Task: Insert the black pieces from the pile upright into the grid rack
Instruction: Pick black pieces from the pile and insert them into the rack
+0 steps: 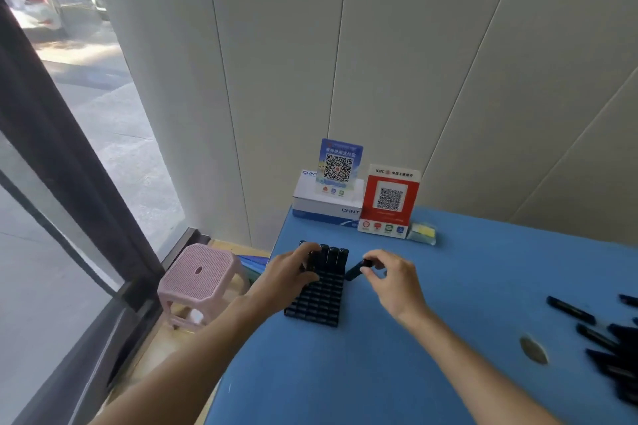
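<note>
A black grid rack [319, 300] lies on the blue table near its left edge. Several black pieces [333, 254] stand upright in its far row. My left hand [293, 269] rests on the rack's far left part, fingers curled over the standing pieces there. My right hand [393, 278] hovers just right of the rack and pinches one black piece [357, 269], tilted with its lower end toward the rack's right edge. The pile of black pieces [611, 348] lies at the table's right side, partly cut off by the frame.
A white box [326, 209] with a blue QR sign [340, 166] and a red QR stand [390, 202] sit at the table's back. A small yellow packet [423, 233] lies beside them. A pink stool [200, 278] stands left of the table. A round hole [533, 350] is in the table.
</note>
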`<action>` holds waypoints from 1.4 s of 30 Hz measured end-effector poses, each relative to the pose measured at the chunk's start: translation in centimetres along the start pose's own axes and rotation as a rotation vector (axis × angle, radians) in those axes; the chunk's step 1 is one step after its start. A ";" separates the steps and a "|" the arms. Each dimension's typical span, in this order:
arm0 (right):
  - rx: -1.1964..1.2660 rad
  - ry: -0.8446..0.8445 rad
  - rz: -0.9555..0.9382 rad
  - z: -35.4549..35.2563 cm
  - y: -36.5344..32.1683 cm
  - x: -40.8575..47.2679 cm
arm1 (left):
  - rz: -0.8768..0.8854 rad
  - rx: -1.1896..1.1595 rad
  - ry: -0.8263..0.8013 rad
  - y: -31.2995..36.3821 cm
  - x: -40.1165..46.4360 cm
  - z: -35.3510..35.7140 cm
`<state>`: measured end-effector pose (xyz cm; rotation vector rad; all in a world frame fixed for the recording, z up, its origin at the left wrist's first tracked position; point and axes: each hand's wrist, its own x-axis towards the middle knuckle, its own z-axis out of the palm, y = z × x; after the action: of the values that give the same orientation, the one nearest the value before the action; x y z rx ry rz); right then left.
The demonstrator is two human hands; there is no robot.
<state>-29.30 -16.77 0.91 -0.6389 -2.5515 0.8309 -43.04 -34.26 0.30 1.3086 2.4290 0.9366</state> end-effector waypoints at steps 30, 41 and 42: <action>-0.259 -0.029 -0.152 4.3 0.8 4.0 | 0.259 0.328 0.250 -4.1 5.3 2.0; -0.444 -0.078 -0.277 5.1 1.3 3.9 | 0.275 0.350 0.259 -4.6 5.1 2.3; -0.458 -0.089 -0.262 5.3 1.2 3.9 | 0.274 0.350 0.261 -4.7 5.1 2.4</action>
<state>-34.68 -16.25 -3.05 -0.3827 -2.8477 0.1888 -47.97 -30.92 -4.00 1.7748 2.7560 0.8117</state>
